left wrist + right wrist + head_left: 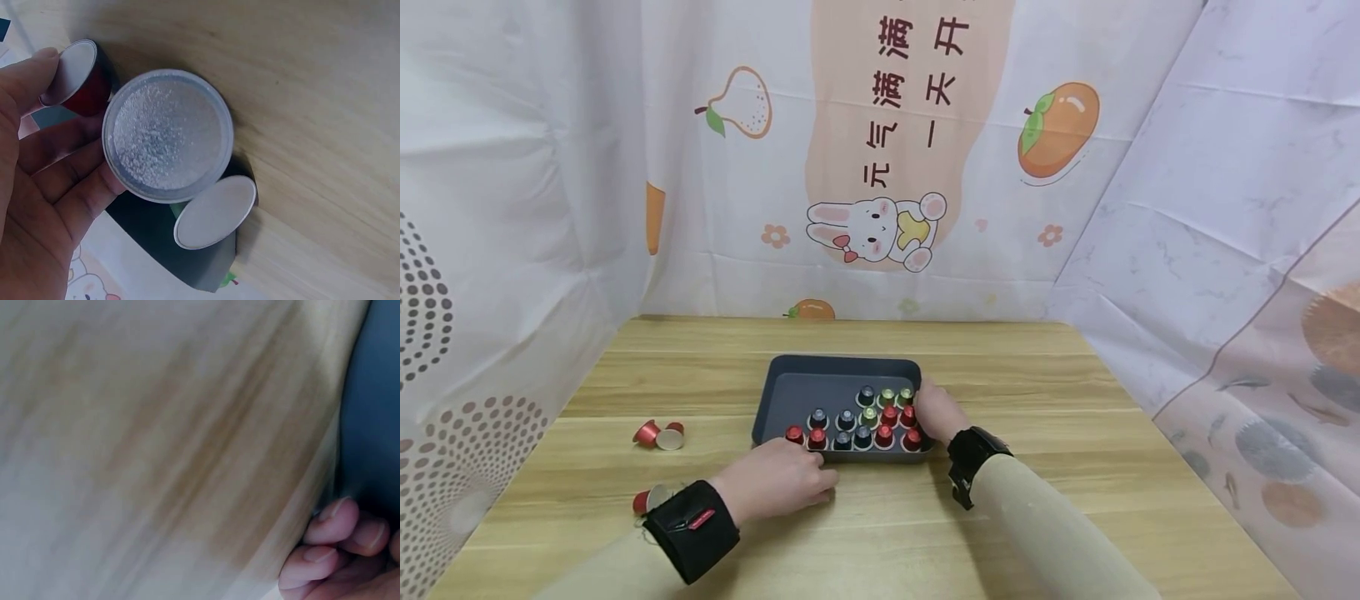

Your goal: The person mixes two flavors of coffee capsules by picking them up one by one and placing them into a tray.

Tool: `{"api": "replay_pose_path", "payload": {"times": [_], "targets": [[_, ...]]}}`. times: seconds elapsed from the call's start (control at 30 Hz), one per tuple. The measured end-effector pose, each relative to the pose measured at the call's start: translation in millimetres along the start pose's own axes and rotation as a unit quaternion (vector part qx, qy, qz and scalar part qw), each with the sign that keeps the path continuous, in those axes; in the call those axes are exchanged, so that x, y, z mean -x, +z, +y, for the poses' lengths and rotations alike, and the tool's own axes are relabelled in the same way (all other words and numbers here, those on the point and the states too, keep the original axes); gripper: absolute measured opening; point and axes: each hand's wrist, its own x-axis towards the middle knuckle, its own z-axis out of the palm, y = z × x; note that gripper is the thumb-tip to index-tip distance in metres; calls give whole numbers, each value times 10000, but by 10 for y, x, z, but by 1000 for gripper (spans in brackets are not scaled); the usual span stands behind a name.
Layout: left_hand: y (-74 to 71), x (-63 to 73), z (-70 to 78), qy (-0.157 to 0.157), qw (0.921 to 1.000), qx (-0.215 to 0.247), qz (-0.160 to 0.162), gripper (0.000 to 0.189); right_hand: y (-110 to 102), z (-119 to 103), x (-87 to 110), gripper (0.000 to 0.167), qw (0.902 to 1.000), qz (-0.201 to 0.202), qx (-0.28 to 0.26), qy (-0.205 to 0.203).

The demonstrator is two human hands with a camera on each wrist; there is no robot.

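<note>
At the tray's front left corner, my left hand (778, 479) reaches palm down. In the left wrist view its thumb lies on the pale lid of a red coffee capsule (92, 92), with fingers behind it. Beside the fingertips is a large silver-lidded capsule (169, 134), and another capsule (215, 212) lies tipped against it. The head view hides these under the hand. My right hand (940, 410) grips the right side of the dark grey tray (805, 364), fingers curled at its edge in the right wrist view. Red, dark and green capsules (883, 437) stand lid down in the tray's front and right.
Two red capsules (647, 432) lie on their sides on the wooden table (1037, 500), left of the tray. Nearer the left wrist are more capsules (642, 502), partly behind the black wristband (694, 531). A printed curtain (760, 287) hangs behind the table.
</note>
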Motion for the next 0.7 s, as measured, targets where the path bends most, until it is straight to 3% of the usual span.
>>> {"api": "replay_pose_path", "payload": {"times": [0.33, 0.7], "targets": [[-24, -9, 24, 3, 9987, 374, -334, 10, -1, 5, 10, 31, 10000, 42, -17, -64], [-49, -17, 34, 387, 9969, 682, 85, 19, 6, 7, 12, 31, 9998, 94, 34, -150]]}}
